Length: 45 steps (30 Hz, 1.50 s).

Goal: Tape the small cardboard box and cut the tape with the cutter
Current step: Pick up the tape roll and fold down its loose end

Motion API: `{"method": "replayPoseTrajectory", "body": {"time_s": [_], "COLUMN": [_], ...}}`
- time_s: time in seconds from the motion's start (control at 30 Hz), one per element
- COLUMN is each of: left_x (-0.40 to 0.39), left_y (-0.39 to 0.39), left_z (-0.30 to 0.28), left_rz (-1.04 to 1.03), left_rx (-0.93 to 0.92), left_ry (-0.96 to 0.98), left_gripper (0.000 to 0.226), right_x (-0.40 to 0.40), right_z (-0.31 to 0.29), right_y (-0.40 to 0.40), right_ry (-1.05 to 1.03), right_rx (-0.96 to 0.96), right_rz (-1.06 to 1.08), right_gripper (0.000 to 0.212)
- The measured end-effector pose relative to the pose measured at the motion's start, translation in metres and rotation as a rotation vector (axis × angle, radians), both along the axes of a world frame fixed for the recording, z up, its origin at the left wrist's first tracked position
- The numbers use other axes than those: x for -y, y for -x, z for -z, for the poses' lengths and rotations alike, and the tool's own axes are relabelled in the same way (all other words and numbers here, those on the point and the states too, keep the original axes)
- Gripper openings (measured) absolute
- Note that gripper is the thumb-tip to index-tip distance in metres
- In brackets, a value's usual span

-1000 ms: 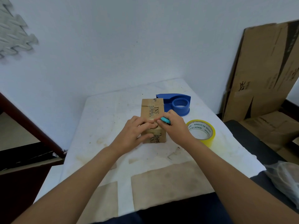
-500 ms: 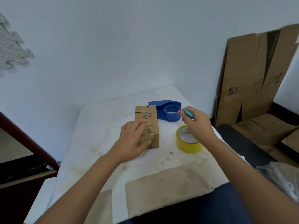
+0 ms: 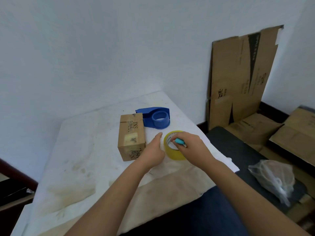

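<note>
A small brown cardboard box [image 3: 131, 135] lies lengthwise on the white table [image 3: 85, 150], with a patch of tape on its top. To its right stands a yellow tape roll [image 3: 172, 152]. My right hand [image 3: 190, 147] rests on the roll's top edge and is shut on a small teal cutter [image 3: 179, 142]. My left hand [image 3: 154, 153] hovers between box and roll, fingers apart, thumb pointing away, touching neither that I can tell. The hands hide the roll's near side.
A blue tape dispenser [image 3: 156, 119] sits behind the box. Flattened cardboard [image 3: 238, 79] leans on the wall at right, with more boxes [image 3: 293, 133] on the floor. A clear plastic bag [image 3: 272, 178] lies on a dark surface at right.
My left hand has left the box and moved right toward the roll. My right hand, still holding the cutter, came down onto the roll's top. The view has shifted right.
</note>
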<state>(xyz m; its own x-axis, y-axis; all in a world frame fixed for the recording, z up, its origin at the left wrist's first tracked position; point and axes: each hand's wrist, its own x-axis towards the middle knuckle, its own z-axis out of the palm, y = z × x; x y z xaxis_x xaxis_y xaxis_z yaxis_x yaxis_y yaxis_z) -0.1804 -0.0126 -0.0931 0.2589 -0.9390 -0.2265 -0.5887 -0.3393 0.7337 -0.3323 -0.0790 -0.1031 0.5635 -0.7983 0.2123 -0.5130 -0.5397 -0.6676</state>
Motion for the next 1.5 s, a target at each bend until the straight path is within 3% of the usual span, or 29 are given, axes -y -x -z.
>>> {"method": "replayPoseTrajectory", "body": {"time_s": [0.13, 0.4, 0.63, 0.83, 1.07, 1.23, 1.5], "left_x": [0.01, 0.011, 0.001, -0.007, -0.027, -0.035, -0.049], "left_y": [-0.005, -0.013, -0.012, -0.002, -0.006, -0.007, -0.012], "left_z": [0.007, 0.015, 0.002, -0.046, -0.086, -0.081, -0.055], "left_rz": [-0.007, -0.174, -0.144, 0.079, 0.196, 0.16, 0.003], "left_rx": [0.008, 0.021, 0.003, 0.347, 0.559, 0.45, 0.061], "left_ry": [0.004, 0.151, 0.26, 0.45, 0.299, 0.257, 0.265], "left_gripper": [0.067, 0.01, 0.008, 0.007, 0.008, 0.006, 0.016], "right_x": [-0.006, -0.007, -0.013, -0.016, -0.031, -0.044, -0.054], "right_z": [0.003, 0.004, -0.006, -0.024, -0.03, -0.024, -0.013], "right_y": [-0.003, -0.002, 0.002, -0.004, -0.011, -0.012, -0.014], "right_ry": [-0.009, -0.036, -0.038, -0.138, -0.281, -0.305, -0.258], "right_rx": [0.023, 0.02, 0.151, 0.366, 0.479, 0.455, 0.385], "right_rz": [-0.031, 0.001, 0.031, 0.092, -0.01, -0.046, 0.078], "right_gripper": [0.019, 0.021, 0.022, 0.02, 0.012, 0.015, 0.012]}}
